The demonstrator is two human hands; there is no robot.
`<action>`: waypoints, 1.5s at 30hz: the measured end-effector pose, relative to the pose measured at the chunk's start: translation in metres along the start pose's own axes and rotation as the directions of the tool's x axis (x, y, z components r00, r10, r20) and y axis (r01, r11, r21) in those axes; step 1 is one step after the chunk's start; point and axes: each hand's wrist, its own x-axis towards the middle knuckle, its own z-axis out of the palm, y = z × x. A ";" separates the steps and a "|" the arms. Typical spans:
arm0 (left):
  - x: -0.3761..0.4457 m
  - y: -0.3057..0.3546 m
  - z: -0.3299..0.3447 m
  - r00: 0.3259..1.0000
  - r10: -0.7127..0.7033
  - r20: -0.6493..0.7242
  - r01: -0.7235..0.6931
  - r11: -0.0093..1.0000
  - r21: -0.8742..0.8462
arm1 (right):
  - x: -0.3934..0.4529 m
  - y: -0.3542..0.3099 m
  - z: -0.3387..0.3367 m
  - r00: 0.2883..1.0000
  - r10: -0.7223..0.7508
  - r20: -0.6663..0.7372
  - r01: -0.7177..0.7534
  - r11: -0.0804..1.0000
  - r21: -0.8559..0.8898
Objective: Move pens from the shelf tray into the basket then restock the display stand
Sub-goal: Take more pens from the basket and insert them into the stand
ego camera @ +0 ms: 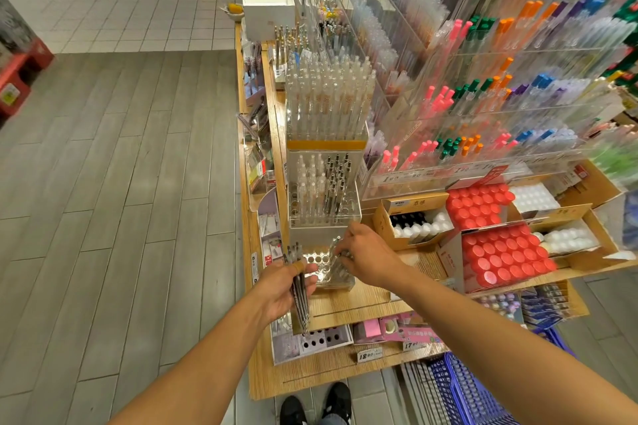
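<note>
My left hand (pixel 283 290) is wrapped around a bundle of dark pens (pixel 299 290), their tips pointing down past my palm and their caps standing up above my thumb. My right hand (pixel 362 257) reaches over the lowest step of the clear display stand (pixel 324 217) and pinches what looks like a single pen (pixel 334 245), though it is blurred there and I cannot be sure how many I hold. That lowest step is a clear block of round holes (pixel 319 260), most of them open, with a few pens leaning at its right side. The step above it carries clear pens on the left and dark pens on the right, standing upright in their holes, and the top step is packed with clear pens above an orange band. The stand sits on the wooden bench (pixel 366 297). To its right are cardboard boxes (pixel 412 217) of small black and white bottles, and red trays (pixel 500 252) of red-capped bottles. Behind these, clear racks (pixel 483 114) hold pink, green, orange and blue pens. A blue basket (pixel 459 386) stands on the floor at my lower right, beside my shoes (pixel 316 405); what lies in it I cannot make out.
</note>
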 end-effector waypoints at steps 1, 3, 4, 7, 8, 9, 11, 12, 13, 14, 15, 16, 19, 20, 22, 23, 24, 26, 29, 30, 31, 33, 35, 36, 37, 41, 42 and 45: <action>-0.001 0.000 0.000 1.000 0.011 0.016 -0.011 1.000 0.015 | 0.000 -0.002 0.001 1.000 0.008 0.002 -0.007 1.000 -0.021; -0.002 -0.001 0.000 0.998 0.025 0.054 -0.027 0.999 0.040 | 0.002 -0.007 0.000 1.000 0.015 -0.014 -0.015 1.000 -0.022; -0.002 -0.002 0.000 0.997 0.029 0.077 -0.033 0.998 0.049 | 0.003 -0.010 -0.001 0.999 0.026 -0.029 -0.026 0.999 0.029; -0.004 -0.002 0.003 0.990 0.041 0.136 -0.052 0.996 0.073 | 0.009 -0.024 -0.005 0.989 0.147 0.032 -0.149 0.922 0.359; -0.005 -0.002 0.004 0.987 0.045 0.152 -0.056 0.996 0.075 | 0.010 -0.028 -0.006 0.977 0.188 0.099 -0.213 0.865 0.454; -0.005 -0.002 0.005 0.984 0.047 0.169 -0.060 0.996 0.071 | 0.011 -0.031 -0.006 0.964 0.217 0.155 -0.267 0.798 0.540; -0.007 -0.001 0.008 0.977 0.050 0.209 -0.064 0.996 0.061 | 0.011 -0.031 -0.009 0.941 0.251 0.228 -0.337 0.607 0.720; -0.008 0.000 0.008 0.971 0.048 0.233 -0.063 0.997 0.054 | 0.011 -0.029 -0.012 0.933 0.242 0.266 -0.354 0.488 0.798; -0.009 0.001 0.009 0.965 0.044 0.258 -0.057 0.997 0.042 | 0.010 -0.026 -0.015 0.930 0.213 0.301 -0.362 0.376 0.853; -0.009 0.001 0.009 0.959 0.038 0.281 -0.047 0.999 0.026 | 0.009 -0.024 -0.017 0.930 0.175 0.324 -0.364 0.299 0.882; -0.010 0.001 0.009 0.954 0.033 0.298 -0.037 0.999 0.009 | 0.008 -0.022 -0.019 0.933 0.147 0.330 -0.358 0.269 0.894; -0.011 0.001 0.010 0.952 0.028 0.306 -0.028 1.000 -0.004 | 0.008 -0.021 -0.021 0.938 0.136 0.319 -0.345 0.279 0.896; -0.011 0.001 0.012 0.962 0.012 0.274 -0.005 1.000 -0.027 | 0.007 -0.014 -0.025 0.963 0.170 0.211 -0.259 0.356 0.898; -0.009 0.002 0.012 0.973 0.004 0.230 0.003 0.999 -0.032 | 0.006 -0.011 -0.027 0.969 0.190 0.156 -0.220 0.388 0.895; -0.004 0.001 0.010 0.996 0.003 0.086 -0.001 1.000 -0.028 | 0.006 -0.004 -0.032 0.979 0.203 0.036 -0.141 0.530 0.836; 0.001 0.000 0.007 1.000 0.007 0.001 -0.007 1.000 -0.021 | 0.005 -0.002 -0.033 0.983 0.183 -0.017 -0.105 0.634 0.766; 0.006 -0.001 0.003 0.997 0.011 -0.081 -0.012 1.000 -0.010 | 0.004 -0.001 -0.034 0.988 0.146 -0.053 -0.072 0.732 0.677; 0.014 -0.005 -0.005 0.981 0.021 -0.194 -0.020 1.000 0.004 | 0.003 -0.001 -0.030 0.995 0.055 -0.082 -0.008 0.872 0.489; 0.018 -0.008 -0.011 0.974 0.008 -0.227 -0.010 1.000 -0.005 | 0.000 -0.001 -0.019 0.995 -0.021 -0.100 0.049 0.958 0.281; 0.019 -0.009 -0.010 0.975 0.005 -0.220 -0.008 1.000 -0.013 | 0.000 0.000 -0.014 0.995 -0.037 -0.094 0.059 0.968 0.245; 0.019 -0.008 -0.010 0.978 0.008 -0.211 -0.013 1.000 -0.022 | -0.001 0.000 -0.011 0.995 -0.049 -0.084 0.067 0.971 0.230; 0.019 -0.006 -0.008 0.981 0.023 -0.192 -0.029 0.999 -0.028 | -0.002 0.001 -0.006 0.996 -0.050 -0.071 0.065 0.971 0.231; 0.018 -0.006 -0.007 0.985 0.040 -0.166 -0.044 0.999 -0.024 | -0.001 0.000 -0.005 0.995 -0.050 -0.086 0.068 0.973 0.222; 0.017 -0.006 -0.006 0.987 0.046 -0.156 -0.050 0.999 -0.022 | -0.001 0.000 -0.004 0.994 -0.052 -0.095 0.072 0.973 0.218; 0.016 -0.006 -0.006 0.987 0.051 -0.151 -0.054 0.998 -0.019 | -0.001 0.000 -0.004 0.993 -0.051 -0.102 0.072 0.974 0.215; 0.015 -0.006 -0.002 0.987 0.072 -0.147 -0.073 0.997 -0.002 | -0.003 0.001 -0.001 0.991 -0.055 -0.125 0.077 0.981 0.180; 0.015 -0.006 -0.001 0.987 0.076 -0.140 -0.076 0.997 0.003 | -0.005 0.002 0.000 0.990 -0.073 -0.119 0.092 0.983 0.160; 0.014 -0.006 0.001 0.989 0.083 -0.121 -0.081 0.996 0.021 | -0.011 0.003 0.005 0.987 -0.133 -0.096 0.141 0.987 0.083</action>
